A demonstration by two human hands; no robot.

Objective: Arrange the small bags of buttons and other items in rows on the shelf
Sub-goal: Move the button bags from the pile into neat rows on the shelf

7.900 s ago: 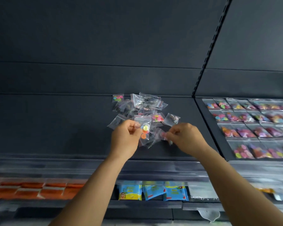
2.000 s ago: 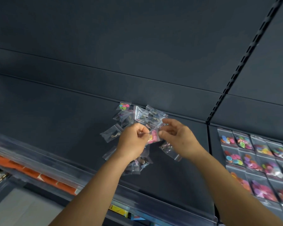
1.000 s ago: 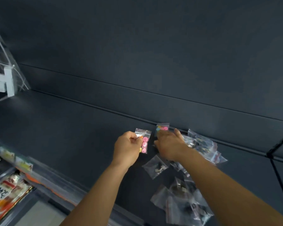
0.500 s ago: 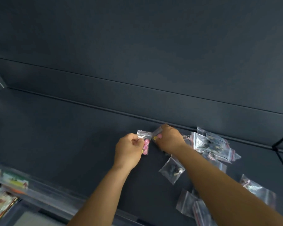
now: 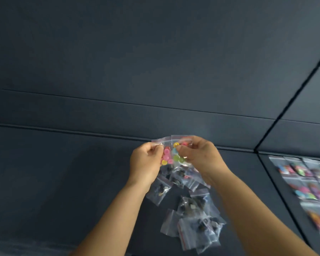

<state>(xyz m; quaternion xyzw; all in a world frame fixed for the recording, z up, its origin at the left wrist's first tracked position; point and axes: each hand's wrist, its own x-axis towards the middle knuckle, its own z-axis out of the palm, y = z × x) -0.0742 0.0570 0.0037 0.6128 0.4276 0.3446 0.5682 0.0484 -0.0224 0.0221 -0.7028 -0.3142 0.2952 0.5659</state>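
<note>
My left hand [image 5: 145,163] pinches a small clear bag of pink buttons [image 5: 166,156] by its top left corner. My right hand [image 5: 199,156] pinches a second clear bag with yellow and green buttons [image 5: 177,151] just to the right of it. Both bags are held side by side a little above the dark shelf [image 5: 63,182], near its back edge. Below my hands a loose pile of clear bags with dark items [image 5: 192,215] lies on the shelf.
On the neighbouring shelf section at the right, bags of colourful buttons [image 5: 307,180] lie in neat rows. A dark upright divider [image 5: 284,108] separates the two sections. The dark back panel rises behind the shelf.
Both hands have lifted off the shelf's back edge and moved right, each still pinching its bag. The view has swung right, so the arranged rows are in sight again.
</note>
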